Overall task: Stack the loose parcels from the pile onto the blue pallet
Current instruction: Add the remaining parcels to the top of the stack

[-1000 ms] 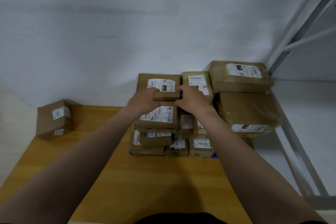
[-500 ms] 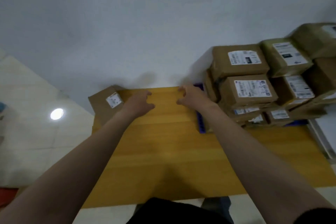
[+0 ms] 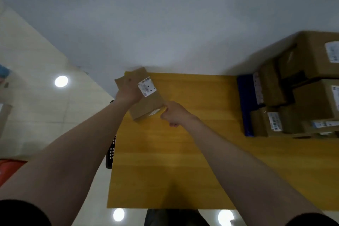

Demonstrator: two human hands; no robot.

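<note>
**Parcel** [image 3: 148,102]: brown carton with a white label [image 3: 146,86] on its top face and a smaller one on the side facing me. It sits at the far left corner of the table [image 3: 183,161], askew to the table's edges, and its far left part juts past the left edge. I cannot tell whether it rests on the wood or is raised off it.

**Left hand** [image 3: 128,93]: laid over the left of the parcel's top, just beside the label. My fingers bend over the far side and grip the carton.

**Right hand** [image 3: 174,113]: at the parcel's near right corner, fingers curled, thumb and forefinger touching that corner. I cannot tell whether it has a real hold.

**Pallet** [image 3: 245,104]: blue, at the far right of the table, well apart from the parcel. Only its left side shows.

**Stack** [image 3: 315,97]: brown cartons with white labels, piled several layers high on the pallet and running out of view at the right. The label print is too blurred to read.

**Table**: yellow wood, far edge against a grey wall [image 3: 165,24].

**Other**:
- A black thing with white dots [image 3: 111,152] hangs just beside the table's left edge.
- A pale tiled floor [image 3: 36,106] lies to the left, with round light reflections.
- A red thing [image 3: 9,169] sits on the floor at the far left.
</note>
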